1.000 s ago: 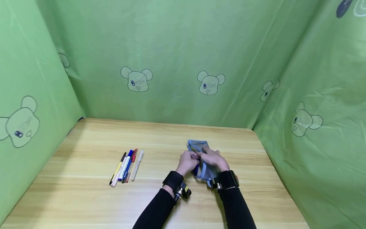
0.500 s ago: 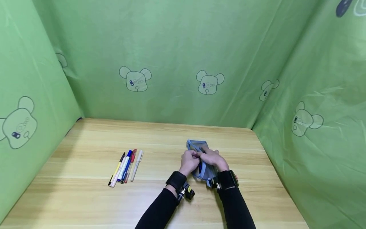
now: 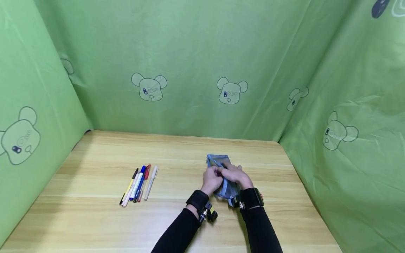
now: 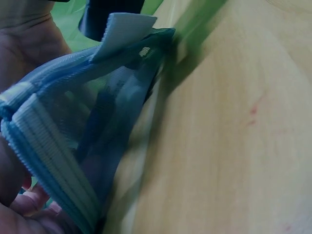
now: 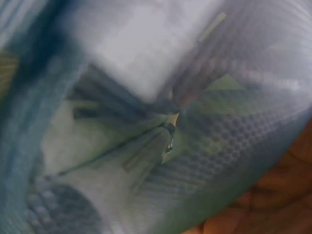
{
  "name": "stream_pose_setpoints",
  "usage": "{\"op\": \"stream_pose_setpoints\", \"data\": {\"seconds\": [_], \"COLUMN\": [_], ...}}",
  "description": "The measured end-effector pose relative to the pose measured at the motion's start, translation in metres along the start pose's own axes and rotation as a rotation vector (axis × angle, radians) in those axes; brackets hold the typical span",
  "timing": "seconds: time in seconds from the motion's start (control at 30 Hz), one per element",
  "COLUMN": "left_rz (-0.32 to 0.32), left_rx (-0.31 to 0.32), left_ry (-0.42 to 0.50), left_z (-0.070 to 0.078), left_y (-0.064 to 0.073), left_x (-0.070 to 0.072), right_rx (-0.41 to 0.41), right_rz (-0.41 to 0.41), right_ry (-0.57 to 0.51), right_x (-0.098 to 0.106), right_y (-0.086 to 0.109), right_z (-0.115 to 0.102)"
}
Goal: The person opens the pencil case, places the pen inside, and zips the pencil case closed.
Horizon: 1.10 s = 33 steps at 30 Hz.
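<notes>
With the blue mesh pouch (image 3: 230, 190) resting lengthwise away from the person on the tabletop (image 3: 95, 221), the right hand's (image 3: 236, 174) grip clamps its right side while the left hand (image 3: 212, 180), nearer the pens (image 3: 136, 186), meets its left edge, that hold too hidden to tell.

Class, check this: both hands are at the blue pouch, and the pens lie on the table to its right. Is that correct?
No: the pens lie to the left of the pouch, as the head view shows. The left hand and right hand are both at the pouch, as stated.
</notes>
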<state>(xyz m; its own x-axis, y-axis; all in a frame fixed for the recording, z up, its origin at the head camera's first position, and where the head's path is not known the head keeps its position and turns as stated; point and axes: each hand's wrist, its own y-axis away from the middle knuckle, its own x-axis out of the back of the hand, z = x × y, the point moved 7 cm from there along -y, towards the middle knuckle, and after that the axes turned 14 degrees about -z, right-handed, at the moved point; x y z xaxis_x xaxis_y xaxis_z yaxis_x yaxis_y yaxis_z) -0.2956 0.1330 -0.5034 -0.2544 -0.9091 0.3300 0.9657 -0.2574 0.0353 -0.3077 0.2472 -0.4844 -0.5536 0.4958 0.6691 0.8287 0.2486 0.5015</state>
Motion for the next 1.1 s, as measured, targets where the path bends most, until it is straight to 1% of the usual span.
{"op": "stream_pose_setpoints", "data": {"seconds": [0.2,0.37,0.47,0.57,0.8,1.0,1.1], "left_rz": [-0.042,-0.069,-0.062,-0.042,-0.015,-0.013,-0.018], "left_rx": [-0.017,-0.03,-0.029,-0.038,-0.037,-0.091,-0.118], "left_ry": [-0.035,-0.041,-0.047,-0.055,-0.083,-0.164,-0.175], "left_z": [0.0007,0.0032,0.0045,0.0054,0.0008,0.0033,0.0062], "left_y": [0.0004,0.0013,0.0016,0.0013,0.0004,0.0018,0.0024], "left_x": [-0.004,-0.006,-0.0059,-0.0052,-0.0063,-0.0077,-0.008], "right_rx": [0.025,0.02,0.02,0.024,0.021,0.023,0.045], "right_rz": [0.004,0.007,0.004,0.003,0.003,-0.011,-0.009], "right_ry": [0.0,-0.024,-0.038,-0.038,-0.038,-0.014,-0.001], "right_x": [0.0001,0.0004,0.0,0.0003,0.0008,0.0002,0.0014], "right_y": [0.0001,0.0005,0.0002,-0.0003,0.0015,0.0024,0.002], "right_z": [-0.0027,-0.0009,-0.0001,-0.0004,-0.0008,-0.0001,-0.002]}}
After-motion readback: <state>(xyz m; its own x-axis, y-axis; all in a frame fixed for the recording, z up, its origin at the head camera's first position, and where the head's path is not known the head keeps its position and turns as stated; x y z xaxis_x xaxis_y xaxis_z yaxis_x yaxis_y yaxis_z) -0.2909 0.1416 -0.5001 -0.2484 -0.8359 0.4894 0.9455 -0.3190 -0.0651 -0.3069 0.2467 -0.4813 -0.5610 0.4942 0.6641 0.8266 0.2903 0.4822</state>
